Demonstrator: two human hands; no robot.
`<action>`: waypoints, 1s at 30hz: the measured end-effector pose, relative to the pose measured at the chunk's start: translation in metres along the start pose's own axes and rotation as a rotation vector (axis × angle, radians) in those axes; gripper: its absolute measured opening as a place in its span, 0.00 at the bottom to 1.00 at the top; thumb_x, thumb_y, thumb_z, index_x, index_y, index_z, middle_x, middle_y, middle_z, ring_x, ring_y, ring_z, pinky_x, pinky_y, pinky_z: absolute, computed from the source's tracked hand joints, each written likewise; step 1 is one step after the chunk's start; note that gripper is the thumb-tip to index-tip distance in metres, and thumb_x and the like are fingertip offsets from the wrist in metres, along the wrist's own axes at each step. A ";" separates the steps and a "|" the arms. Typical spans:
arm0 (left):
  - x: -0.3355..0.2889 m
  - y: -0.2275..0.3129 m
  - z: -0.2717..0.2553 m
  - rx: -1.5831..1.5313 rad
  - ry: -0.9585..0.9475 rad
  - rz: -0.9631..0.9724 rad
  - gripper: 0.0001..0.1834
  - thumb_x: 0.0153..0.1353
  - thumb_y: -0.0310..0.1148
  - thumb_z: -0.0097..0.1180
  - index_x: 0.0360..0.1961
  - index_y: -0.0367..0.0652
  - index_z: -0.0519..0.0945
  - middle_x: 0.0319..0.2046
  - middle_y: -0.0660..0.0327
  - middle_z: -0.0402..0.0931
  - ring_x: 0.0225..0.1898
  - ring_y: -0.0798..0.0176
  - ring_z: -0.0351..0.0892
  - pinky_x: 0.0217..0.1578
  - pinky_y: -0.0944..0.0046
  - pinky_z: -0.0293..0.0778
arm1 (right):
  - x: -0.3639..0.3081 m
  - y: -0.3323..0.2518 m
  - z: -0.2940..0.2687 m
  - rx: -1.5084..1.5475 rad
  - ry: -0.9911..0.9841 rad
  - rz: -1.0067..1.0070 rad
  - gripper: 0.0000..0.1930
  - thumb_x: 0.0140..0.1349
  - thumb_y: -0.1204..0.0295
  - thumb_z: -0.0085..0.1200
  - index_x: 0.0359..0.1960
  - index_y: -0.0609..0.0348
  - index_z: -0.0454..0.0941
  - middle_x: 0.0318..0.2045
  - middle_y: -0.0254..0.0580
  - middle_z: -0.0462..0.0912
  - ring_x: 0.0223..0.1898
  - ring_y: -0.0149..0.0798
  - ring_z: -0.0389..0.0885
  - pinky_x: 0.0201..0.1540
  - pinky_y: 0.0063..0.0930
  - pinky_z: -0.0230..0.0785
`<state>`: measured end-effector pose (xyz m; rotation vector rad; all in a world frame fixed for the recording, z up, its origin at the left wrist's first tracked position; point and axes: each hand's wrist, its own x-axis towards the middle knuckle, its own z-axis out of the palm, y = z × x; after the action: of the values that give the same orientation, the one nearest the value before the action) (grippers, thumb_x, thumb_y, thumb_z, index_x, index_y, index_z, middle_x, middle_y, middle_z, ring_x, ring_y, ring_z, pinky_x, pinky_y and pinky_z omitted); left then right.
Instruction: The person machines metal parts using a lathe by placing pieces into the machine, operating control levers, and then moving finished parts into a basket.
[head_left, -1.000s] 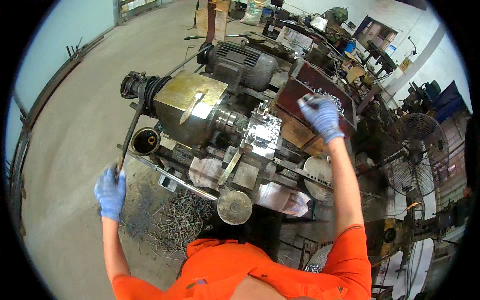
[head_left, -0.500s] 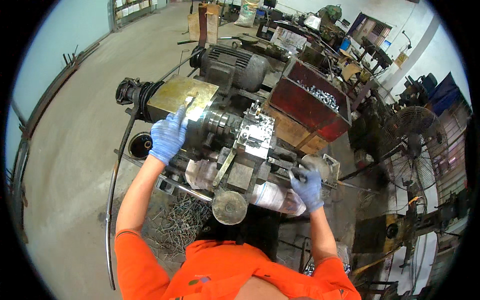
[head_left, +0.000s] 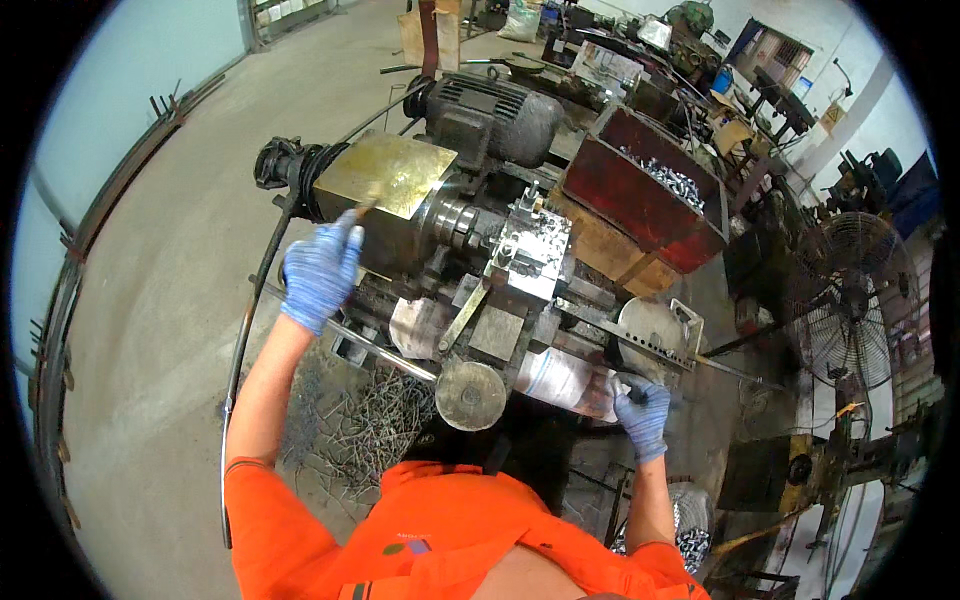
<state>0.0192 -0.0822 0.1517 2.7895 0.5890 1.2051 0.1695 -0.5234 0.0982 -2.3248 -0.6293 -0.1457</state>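
My left hand point(head_left: 320, 275), in a blue knitted glove, is beside the brass-coloured cover plate point(head_left: 385, 168) of a small lathe. Its thumb and forefinger pinch a short, brownish stick-like piece point(head_left: 366, 207), blurred at the tip over the plate's edge. To the right of the plate sit the metal spindle chuck point(head_left: 458, 224) and the shiny tool slide point(head_left: 538, 252). My right hand point(head_left: 643, 415), gloved alike, has curled fingers at the right end of a pale sheet point(head_left: 565, 382) below the lathe bed. Whatever those fingers hold, if anything, cannot be made out.
Behind the lathe stand a grey motor point(head_left: 495, 115) and a red box point(head_left: 640, 200) of small metal parts. A round disc point(head_left: 470, 396) juts toward me. Thin metal scraps point(head_left: 385, 430) cover the floor at left; a caged fan point(head_left: 850, 300) stands right.
My left hand has drawn back leftward from the cover plate. My right hand has come down and nearer to me, away from the lathe bed. The whole view has shifted slightly.
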 end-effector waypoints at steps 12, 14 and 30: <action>-0.004 0.098 0.082 -0.229 -0.261 0.126 0.13 0.60 0.39 0.47 0.42 0.46 0.77 0.23 0.55 0.75 0.24 0.52 0.76 0.25 0.54 0.70 | -0.020 -0.004 -0.022 -0.059 0.148 -0.092 0.05 0.44 0.75 0.62 0.25 0.59 0.82 0.29 0.45 0.82 0.35 0.44 0.80 0.44 0.31 0.68; -0.009 0.099 0.079 -0.168 -0.334 0.128 0.13 0.60 0.38 0.47 0.42 0.46 0.77 0.23 0.55 0.75 0.25 0.52 0.76 0.25 0.54 0.70 | -0.024 0.005 -0.023 -0.039 0.155 -0.102 0.06 0.44 0.75 0.62 0.25 0.60 0.82 0.30 0.45 0.82 0.35 0.44 0.80 0.44 0.32 0.68; 0.032 0.028 0.024 -0.077 0.025 0.026 0.15 0.62 0.39 0.49 0.46 0.45 0.78 0.35 0.54 0.80 0.31 0.54 0.80 0.31 0.59 0.74 | -0.051 0.035 -0.041 -0.130 0.316 -0.034 0.07 0.45 0.72 0.64 0.26 0.60 0.82 0.29 0.46 0.82 0.32 0.45 0.80 0.39 0.32 0.70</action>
<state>0.0654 -0.0938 0.1622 2.7304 0.4989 1.2417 0.1450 -0.5931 0.0933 -2.3465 -0.5116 -0.5723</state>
